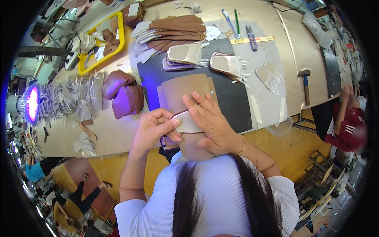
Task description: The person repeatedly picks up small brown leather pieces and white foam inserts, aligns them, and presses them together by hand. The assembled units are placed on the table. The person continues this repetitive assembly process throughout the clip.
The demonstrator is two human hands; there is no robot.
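Observation:
Between my hands is a pale, sole-shaped piece (187, 123) with a dark brown edge, probably a shoe insole. The thumb and fingers of my left hand (153, 127) pinch its left end. My right hand (213, 127) lies over its right part, fingers stretched out and flat, hiding that end. Underneath are brown sheets (182, 89), resting partly on a black mat (233, 104). Just beyond them are two small stacks of similar sole pieces, a left stack (184, 53) and a right stack (224, 63), with pale strips hanging from their ends.
Brown strips (177, 27) lie piled at the back, near a yellow tray (122, 35). Folded brown pieces (125, 94) and a lit lamp (31, 103) stand left. Snips (251, 38), a ruler (256, 39), pens and a hammer (305, 87) lie right. Another person (347, 118) works at far right.

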